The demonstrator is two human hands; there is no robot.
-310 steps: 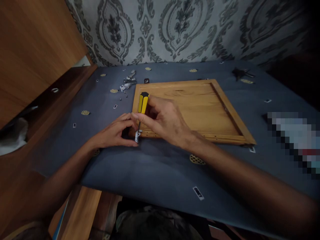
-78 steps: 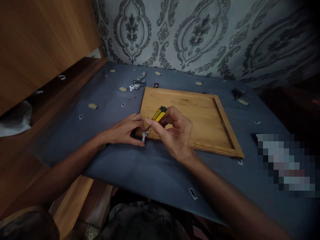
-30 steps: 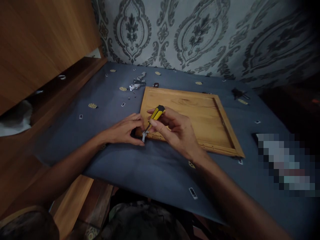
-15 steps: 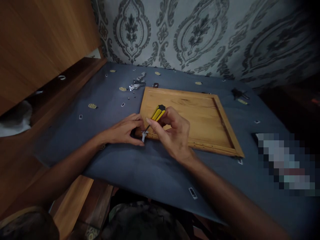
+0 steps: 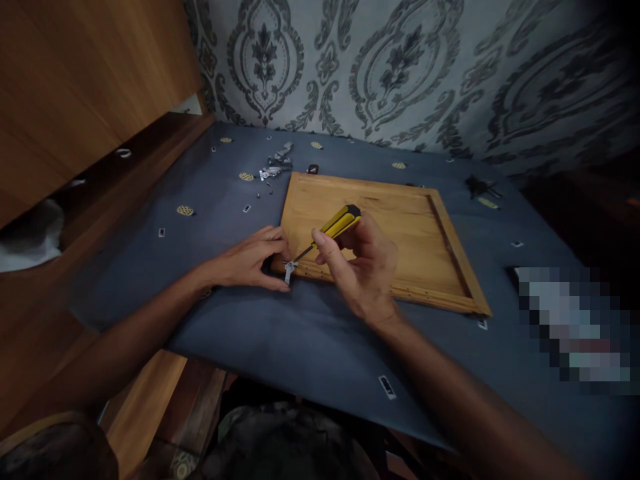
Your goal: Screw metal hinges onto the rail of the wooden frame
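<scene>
A framed wooden panel (image 5: 370, 233) lies flat on the table. At its near left corner sits a small metal hinge (image 5: 290, 268). My left hand (image 5: 255, 260) is curved around that corner, thumb at the hinge's near end and fingers by its far side, gripping it. In my right hand (image 5: 363, 267) is a yellow and black screwdriver (image 5: 335, 227), pinched by the handle between thumb and fingers. Its shaft slants down to the left, with the tip at or close to the hinge; exact contact is too small to tell.
Several metal hinges (image 5: 277, 163) lie in a pile beyond the panel, with a few small screws (image 5: 265, 191) close by. A small dark object (image 5: 313, 169) rests behind the panel. A black item (image 5: 481, 187) lies at the far right. A wooden cabinet (image 5: 95, 80) stands left.
My right hand has moved right, and the screwdriver handle has tipped over to the right, leaving the shaft at a lower slant. My left hand stays at the hinge.
</scene>
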